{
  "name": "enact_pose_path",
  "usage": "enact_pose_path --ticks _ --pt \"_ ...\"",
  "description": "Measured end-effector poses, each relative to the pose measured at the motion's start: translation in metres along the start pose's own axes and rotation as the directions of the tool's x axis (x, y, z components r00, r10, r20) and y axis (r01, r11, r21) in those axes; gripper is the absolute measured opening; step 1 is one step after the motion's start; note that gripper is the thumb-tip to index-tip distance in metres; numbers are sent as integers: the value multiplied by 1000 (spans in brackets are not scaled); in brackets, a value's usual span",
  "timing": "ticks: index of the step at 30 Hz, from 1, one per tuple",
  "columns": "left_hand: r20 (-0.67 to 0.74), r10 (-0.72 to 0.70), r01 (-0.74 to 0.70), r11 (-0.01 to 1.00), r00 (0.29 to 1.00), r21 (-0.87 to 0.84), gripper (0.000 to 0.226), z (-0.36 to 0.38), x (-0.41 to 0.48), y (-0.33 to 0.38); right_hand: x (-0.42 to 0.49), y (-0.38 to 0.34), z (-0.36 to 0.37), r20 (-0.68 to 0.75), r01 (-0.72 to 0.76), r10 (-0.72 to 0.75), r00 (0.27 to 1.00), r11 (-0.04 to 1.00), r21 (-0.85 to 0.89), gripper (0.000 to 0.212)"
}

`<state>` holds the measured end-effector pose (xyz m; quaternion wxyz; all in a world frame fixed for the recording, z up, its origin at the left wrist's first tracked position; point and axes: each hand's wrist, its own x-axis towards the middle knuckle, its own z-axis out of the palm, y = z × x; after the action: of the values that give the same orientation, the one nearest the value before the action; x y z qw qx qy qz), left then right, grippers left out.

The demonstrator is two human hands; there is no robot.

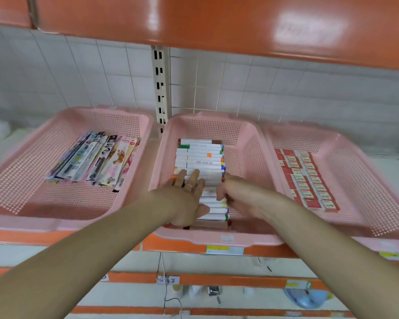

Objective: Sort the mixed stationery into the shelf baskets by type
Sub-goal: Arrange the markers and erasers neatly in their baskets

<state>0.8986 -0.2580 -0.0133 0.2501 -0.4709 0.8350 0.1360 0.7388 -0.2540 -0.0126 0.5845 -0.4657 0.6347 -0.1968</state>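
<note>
- Likely step: squaring up the row of markers point(199, 155) in the middle basket point(251, 153).
- Left hand point(187, 199) laid flat on the row, fingers straight.
- Right hand point(230, 192) curled at the cap ends, blurred; grip impossible to tell.
- Best to press lightly, nudge ends level, keep barrels parallel.
- Left basket point(32, 203): packaged pens point(95, 160), fanned.
- Right basket point(366, 192): small red-and-white boxes point(304, 178) in rows, probably erasers.
- All three side by side on the orange shelf point(175, 246).

Upper shelf point(217, 24) overhangs; markers point(198, 155) crowd middle basket point(251, 155), right strip seemingly bare.
</note>
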Motion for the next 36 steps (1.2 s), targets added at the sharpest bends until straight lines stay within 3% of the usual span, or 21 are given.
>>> enact_pose_path --ticks 4,7,10,14,18,21,29,36 --pt "-189 34 -27 999 981 39 72 -4 -1 -5 -14 2 -24 -112 127 -138 984 986 -105 26" --pt "-404 32 12 994 914 106 69 -7 -2 -4 -31 2 -40 -153 243 -299 942 921 -304 29" --pt "-561 -17 33 999 828 19 67 -18 -4 10 -43 12 -60 -176 320 -492 853 759 -568 45" --pt "-677 -55 -4 996 734 -84 64 -31 -8 45 -67 24 -95 -209 197 -539 816 599 -776 56" --pt "-693 -36 -40 995 720 -92 66 -43 -6 89 -92 50 -134 -295 93 -574 764 550 -830 55" --pt "-700 -31 -39 996 713 -84 80 -50 -4 137 -119 78 -171 -336 25 -567 752 534 -845 59" --pt "-704 -19 -68 993 710 -95 88 -57 12 300 -210 176 -296 -371 -65 -547 750 497 -865 61" --pt "-707 11 -106 990 708 -91 76 -71 25 417 -265 237 -377 -404 -69 -537 740 537 -841 64"
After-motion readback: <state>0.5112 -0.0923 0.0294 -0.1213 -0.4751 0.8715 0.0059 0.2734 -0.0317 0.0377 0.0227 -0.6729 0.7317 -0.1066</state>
